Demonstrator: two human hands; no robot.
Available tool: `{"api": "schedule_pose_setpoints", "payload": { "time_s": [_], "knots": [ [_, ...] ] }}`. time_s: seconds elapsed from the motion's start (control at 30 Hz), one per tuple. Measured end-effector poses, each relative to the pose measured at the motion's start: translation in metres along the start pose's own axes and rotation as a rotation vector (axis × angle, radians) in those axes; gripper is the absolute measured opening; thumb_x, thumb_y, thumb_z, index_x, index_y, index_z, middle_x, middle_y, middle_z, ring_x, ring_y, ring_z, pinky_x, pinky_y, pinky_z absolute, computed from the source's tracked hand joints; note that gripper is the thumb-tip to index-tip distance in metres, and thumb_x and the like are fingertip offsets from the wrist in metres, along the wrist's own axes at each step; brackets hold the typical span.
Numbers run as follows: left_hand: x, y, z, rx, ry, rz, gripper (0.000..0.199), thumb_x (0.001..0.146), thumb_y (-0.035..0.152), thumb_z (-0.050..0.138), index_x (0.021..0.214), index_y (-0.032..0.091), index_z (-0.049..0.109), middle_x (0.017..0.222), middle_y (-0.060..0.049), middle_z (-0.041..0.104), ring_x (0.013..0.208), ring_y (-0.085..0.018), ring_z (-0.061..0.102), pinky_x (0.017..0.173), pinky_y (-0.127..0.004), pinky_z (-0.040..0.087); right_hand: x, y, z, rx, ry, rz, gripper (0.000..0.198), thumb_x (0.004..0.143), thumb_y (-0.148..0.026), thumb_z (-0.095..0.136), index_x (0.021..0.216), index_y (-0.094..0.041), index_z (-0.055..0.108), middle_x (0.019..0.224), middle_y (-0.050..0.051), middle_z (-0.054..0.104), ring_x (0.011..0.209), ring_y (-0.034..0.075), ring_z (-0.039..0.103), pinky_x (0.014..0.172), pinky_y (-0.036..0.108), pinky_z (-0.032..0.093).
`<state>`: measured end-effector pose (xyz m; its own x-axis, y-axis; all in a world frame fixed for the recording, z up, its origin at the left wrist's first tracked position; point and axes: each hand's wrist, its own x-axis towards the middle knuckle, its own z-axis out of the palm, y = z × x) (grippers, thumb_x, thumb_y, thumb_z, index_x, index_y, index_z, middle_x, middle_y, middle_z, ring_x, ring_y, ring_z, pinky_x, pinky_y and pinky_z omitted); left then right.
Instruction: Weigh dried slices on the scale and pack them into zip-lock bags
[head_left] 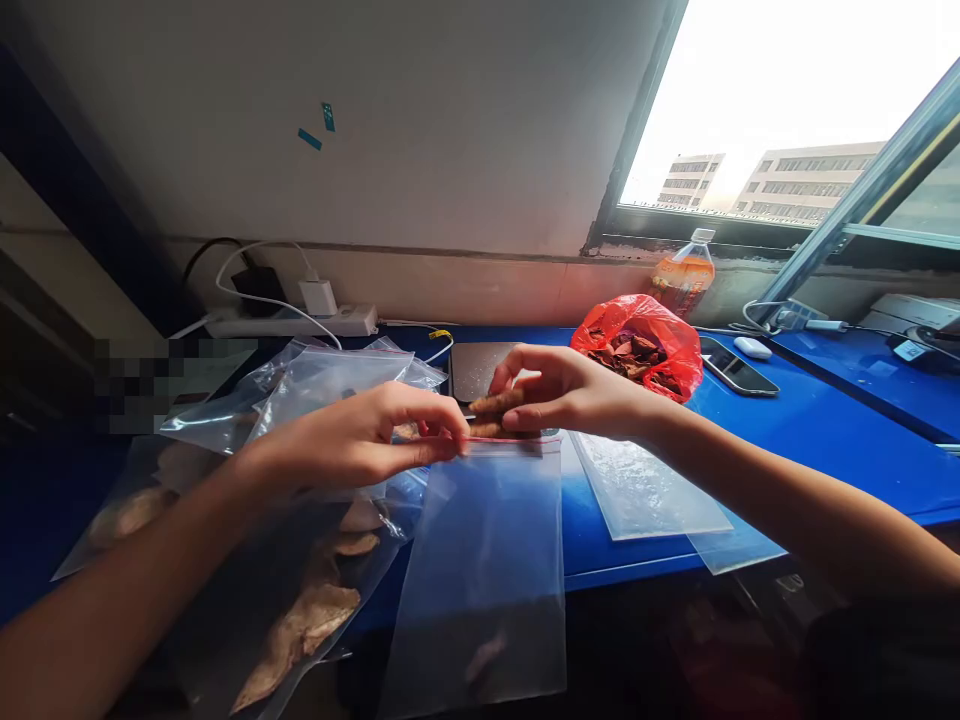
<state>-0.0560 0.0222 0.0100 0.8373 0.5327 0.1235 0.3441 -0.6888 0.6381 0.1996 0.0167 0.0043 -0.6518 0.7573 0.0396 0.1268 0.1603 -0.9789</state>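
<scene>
A clear zip-lock bag (487, 570) with a red-lined top hangs over the table's front edge. My left hand (375, 435) is closed in a pinch on the upper left corner of its mouth. Just above the bag's opening, my right hand (562, 395) is closed around brown, elongated dried pieces (499, 402). Behind them lies a flat, dark metallic plate (480, 365), partly covered by my right hand. The bag looks nearly empty, apart from a faint pale shape low down that I cannot make out.
Filled zip bags (304, 630) with pale dried pieces pile up at left. A red plastic bag (637, 345) of dark dried pieces stands back right, by a bottle (684, 272). Flat clear bags (645, 490), a phone (739, 367) and a power strip (337, 320) also lie here.
</scene>
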Motion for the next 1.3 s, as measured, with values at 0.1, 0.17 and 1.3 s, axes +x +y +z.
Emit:
{"api": "schedule_pose_setpoints", "payload": {
  "time_s": [0.1,0.17,1.3],
  "knots": [
    [0.001,0.001,-0.001,-0.006,0.003,-0.016,0.016,0.094,0.03,0.061,0.09,0.021,0.073,0.08,-0.002,0.072,0.072,-0.015,0.063,0.063,-0.023,0.048,-0.005,0.0,0.005,-0.103,-0.063,0.042,0.025,0.08,-0.038,0.078,0.081,-0.017,0.065,0.072,-0.002,0.066,0.063,0.01,0.059,0.056,0.022,0.046],
    [0.0,0.003,-0.002,-0.02,0.022,-0.047,0.015,0.092,0.031,0.062,0.089,0.021,0.073,0.081,-0.002,0.072,0.074,-0.015,0.063,0.065,-0.023,0.049,-0.007,0.001,0.005,-0.205,-0.042,0.037,0.031,0.087,-0.048,0.071,0.082,-0.017,0.07,0.071,-0.001,0.064,0.062,0.011,0.055,0.054,0.022,0.042],
    [0.011,0.011,0.038,-0.133,0.608,-0.113,0.015,0.083,0.029,0.069,0.095,0.025,0.06,0.078,0.002,0.066,0.079,-0.017,0.066,0.074,-0.032,0.052,0.005,-0.017,0.042,-0.849,0.337,-0.333,0.04,0.082,-0.009,0.055,0.118,-0.022,0.046,0.099,0.005,0.071,0.093,0.02,0.065,0.077,0.034,0.048]
  ]
}}
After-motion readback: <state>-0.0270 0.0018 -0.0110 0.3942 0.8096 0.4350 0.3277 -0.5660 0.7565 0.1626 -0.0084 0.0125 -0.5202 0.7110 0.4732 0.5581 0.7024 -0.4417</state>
